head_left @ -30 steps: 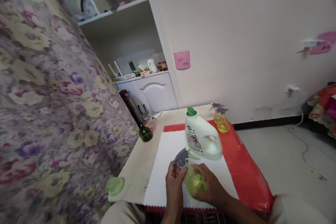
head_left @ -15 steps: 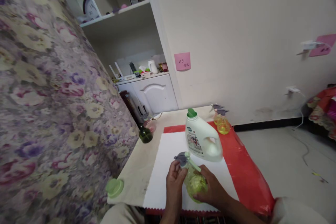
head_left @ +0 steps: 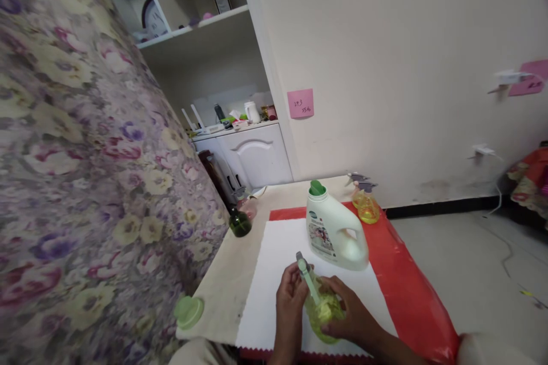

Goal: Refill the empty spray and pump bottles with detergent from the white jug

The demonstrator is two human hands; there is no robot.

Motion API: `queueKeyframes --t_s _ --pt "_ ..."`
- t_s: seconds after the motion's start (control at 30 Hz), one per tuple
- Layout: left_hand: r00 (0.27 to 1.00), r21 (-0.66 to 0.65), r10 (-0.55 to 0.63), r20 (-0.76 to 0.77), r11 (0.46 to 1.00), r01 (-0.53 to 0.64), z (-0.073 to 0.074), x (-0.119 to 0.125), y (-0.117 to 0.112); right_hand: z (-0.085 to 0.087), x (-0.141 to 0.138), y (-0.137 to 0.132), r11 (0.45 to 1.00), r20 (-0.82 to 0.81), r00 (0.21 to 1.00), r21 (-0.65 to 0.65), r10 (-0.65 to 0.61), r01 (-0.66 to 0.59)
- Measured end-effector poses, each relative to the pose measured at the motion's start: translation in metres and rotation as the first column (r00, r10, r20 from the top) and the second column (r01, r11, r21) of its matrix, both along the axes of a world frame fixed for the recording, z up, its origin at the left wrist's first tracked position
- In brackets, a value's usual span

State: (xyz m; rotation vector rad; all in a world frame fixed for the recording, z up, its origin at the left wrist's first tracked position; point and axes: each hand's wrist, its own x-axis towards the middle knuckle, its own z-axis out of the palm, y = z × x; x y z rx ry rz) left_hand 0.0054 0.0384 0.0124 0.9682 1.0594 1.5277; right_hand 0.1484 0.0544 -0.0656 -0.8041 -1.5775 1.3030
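Observation:
In front of me a clear spray bottle [head_left: 324, 312] with yellow-green liquid leans slightly. My right hand [head_left: 351, 311] is wrapped round its body from the right. The fingers of my left hand [head_left: 291, 292] are closed on the spray head [head_left: 302, 261] and neck, and they partly hide it. A pale green trigger [head_left: 311, 285] slants down along the bottle's front. Just behind stands a big pale-green detergent jug [head_left: 319, 232] with a handle; its mouth is uncapped and shows a green spout. A light-green cap [head_left: 189, 312] lies at the table's left front corner.
White paper [head_left: 262, 285] and a red sheet [head_left: 396, 274] cover part of the table. Yellow spray bottles [head_left: 368, 208] stand at the back right. A dark green bottle [head_left: 240, 223] and a pinkish one are at the back left. A floral curtain [head_left: 103, 182] hangs close on the left.
The spray head has turned on the bottle, so its trigger now points toward me instead of off to the right. Both hands keep hold. The view has shifted slightly.

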Motion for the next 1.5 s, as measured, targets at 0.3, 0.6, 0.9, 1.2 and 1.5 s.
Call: queueKeyframes --t_s 0.3,0.6,0.9,1.2,1.5 --pt "0.998 -0.089 -0.054 0.031 0.994 0.056 -0.011 -0.002 0.000 -0.021 0.002 -0.001 0.981 -0.060 0.996 -0.178 0.068 -0.077" --pt "0.998 -0.045 0.056 -0.002 0.997 -0.056 -0.010 0.013 -0.007 -0.019 -0.002 -0.004 0.991 -0.084 0.996 -0.126 0.041 -0.051" --pt "1.000 -0.089 0.025 0.000 0.996 -0.025 0.004 0.007 -0.014 -0.021 0.001 -0.003 0.983 -0.110 0.993 -0.176 0.033 -0.052" --pt "0.994 -0.094 0.012 0.112 0.996 -0.002 -0.006 0.009 -0.008 -0.010 -0.001 -0.001 0.985 -0.136 0.988 -0.148 0.067 -0.087" --pt "0.993 -0.080 -0.049 0.106 0.995 0.058 -0.002 0.003 -0.007 -0.011 0.002 0.000 0.980 -0.125 0.988 -0.171 0.086 -0.107"
